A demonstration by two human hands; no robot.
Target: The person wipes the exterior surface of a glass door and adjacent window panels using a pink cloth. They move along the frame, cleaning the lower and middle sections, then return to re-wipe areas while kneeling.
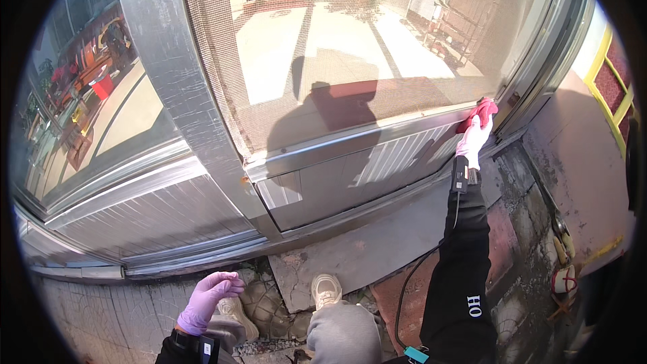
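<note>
With the right hand (pixel 474 139), gloved and glowing pale in the sun, grasping a soft, bunched red cloth (pixel 482 109), pressing it onto the right end of a smooth metal rail (pixel 357 137), just beside the upright side frame (pixel 539 61). With the purple-gloved left hand (pixel 205 301), hanging low and released, bending the fingers loosely. Above the rail, facing a fine-woven mesh screen (pixel 269 47), catching a dark shadow (pixel 320 118) across its lower part. Below, dropping to a ribbed metal panel (pixel 394 162), flashing bright in strips. Over on the left, passing a broad, scuffed grey post (pixel 158 34), straight-sided, then meeting a smooth glass pane (pixel 125 121). Underfoot, setting a pale shoe (pixel 325 290) by a flat stone slab (pixel 377 249), bordering rough, irregular paving (pixel 273 307). Leaving clear room along the rail leftward from the cloth; running tight rightward against the frame. Along the dark right sleeve (pixel 458 256), trailing a thin black cable (pixel 402 296).
</note>
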